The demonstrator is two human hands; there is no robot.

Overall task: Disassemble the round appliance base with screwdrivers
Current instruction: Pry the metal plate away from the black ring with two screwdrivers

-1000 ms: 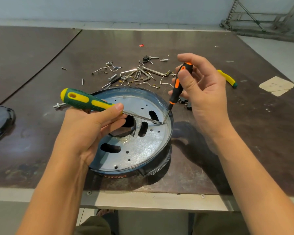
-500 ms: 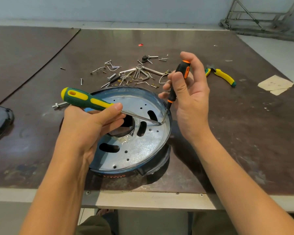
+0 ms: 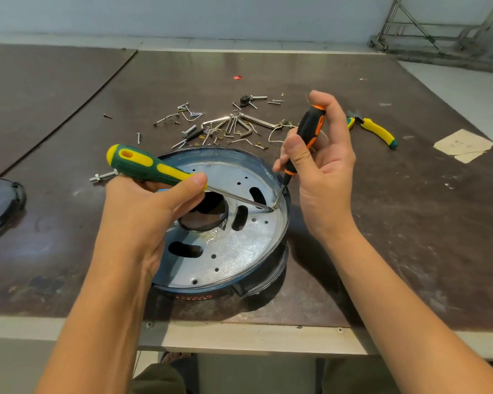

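The round appliance base (image 3: 231, 251) lies near the table's front edge, its silver metal plate with slots, small holes and a central opening facing up inside a dark rim. My left hand (image 3: 143, 217) grips a green-and-yellow screwdriver (image 3: 151, 167), its shaft reaching across the plate to the right. My right hand (image 3: 322, 172) holds a black-and-orange screwdriver (image 3: 306, 135) nearly upright. Both tips meet at one spot by the plate's right rim.
Loose screws, bolts, hex keys and wire clips (image 3: 228, 126) are scattered behind the base. Yellow-handled pliers (image 3: 373, 130) lie at the right, paper scraps (image 3: 464, 145) farther right. A dark cover (image 3: 0, 206) sits at the left edge. A bolt (image 3: 101, 176) lies left of the base.
My right hand has shifted slightly left and turned the black-and-orange screwdriver, uncovering the pliers behind it. The left hand and its screwdriver have stayed in place.
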